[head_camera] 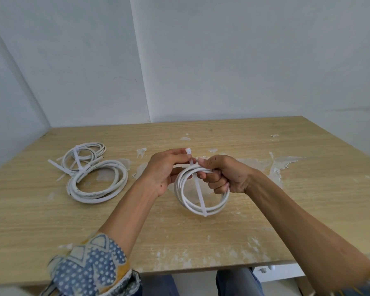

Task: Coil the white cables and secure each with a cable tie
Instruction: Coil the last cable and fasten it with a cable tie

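— Where is the cable right now?
— A white coil (191, 207) sits over the middle of the table (265, 210). The right hand (224, 175) grips its twelve o'clock edge, fingers curled round the loops and thumb on top.
— And the left hand?
— The left hand (161, 171), at nine o'clock from the right, pinches the head end of a white cable tie (198, 186). The strap runs down across the coil toward six o'clock, reaching its lower edge.
— Does the coil rest on the wood?
— I cannot tell.
— What else is there?
— Two tied coils lie at nine to ten o'clock from the hands: a thick coil (98, 198), and just beside it, at its eleven o'clock, a thin coil (88, 144).
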